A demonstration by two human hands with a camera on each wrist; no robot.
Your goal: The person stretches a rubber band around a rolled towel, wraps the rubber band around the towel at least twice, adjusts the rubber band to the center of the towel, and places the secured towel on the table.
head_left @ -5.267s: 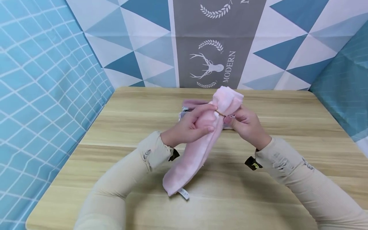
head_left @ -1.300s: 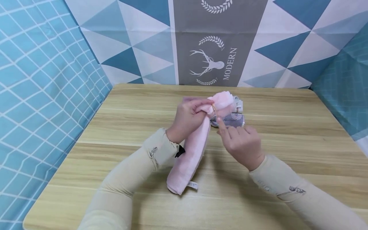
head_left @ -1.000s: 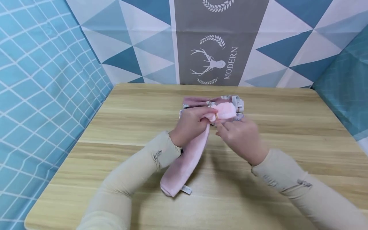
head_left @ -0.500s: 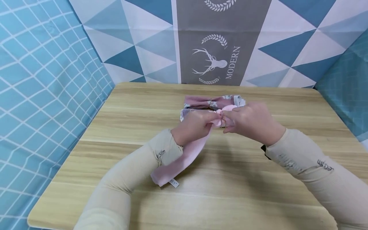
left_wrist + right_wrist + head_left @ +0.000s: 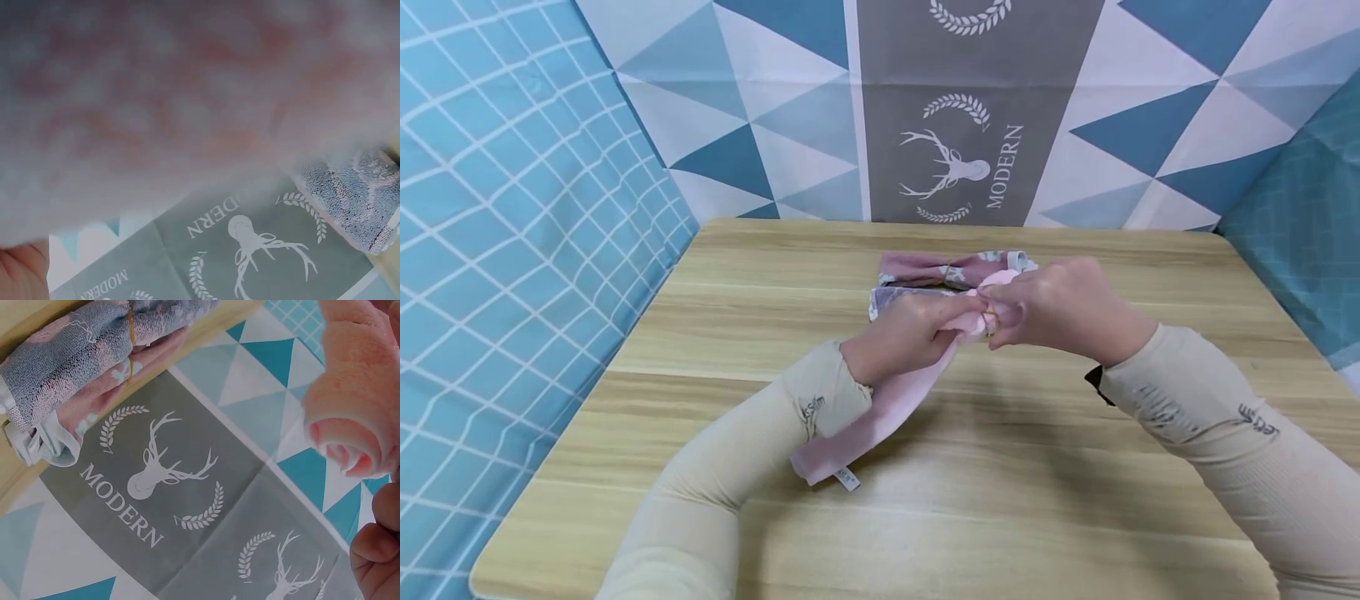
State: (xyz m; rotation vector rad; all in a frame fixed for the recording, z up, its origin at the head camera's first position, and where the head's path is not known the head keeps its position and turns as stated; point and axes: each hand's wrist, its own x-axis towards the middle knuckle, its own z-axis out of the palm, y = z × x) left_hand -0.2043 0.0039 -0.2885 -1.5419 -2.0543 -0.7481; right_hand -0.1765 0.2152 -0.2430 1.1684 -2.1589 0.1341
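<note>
A rolled light-pink towel [image 5: 895,408] slants over the table, its lower end with a white tag near the front. My left hand [image 5: 917,329] grips it near its upper part. At that upper part my right hand [image 5: 1067,308] grips the towel, thumb and fingers curled beside a thin yellowish rubber band [image 5: 991,321] that circles the roll between both hands. The right wrist view shows the towel's coiled end [image 5: 347,437] and curled fingers [image 5: 378,550]. Blurred pink towel [image 5: 187,94] fills most of the left wrist view.
Behind the hands lie a dusky-pink patterned rolled towel [image 5: 913,267] and a grey-purple rolled towel [image 5: 886,298], partly hidden by my hands. A band [image 5: 131,325] circles the grey roll. The wooden table [image 5: 737,333] ends at patterned cloth walls.
The right hand went from a pointing finger at the band to gripping the towel's upper part. Both hands lowered somewhat, and the towel's tagged end swung left.
</note>
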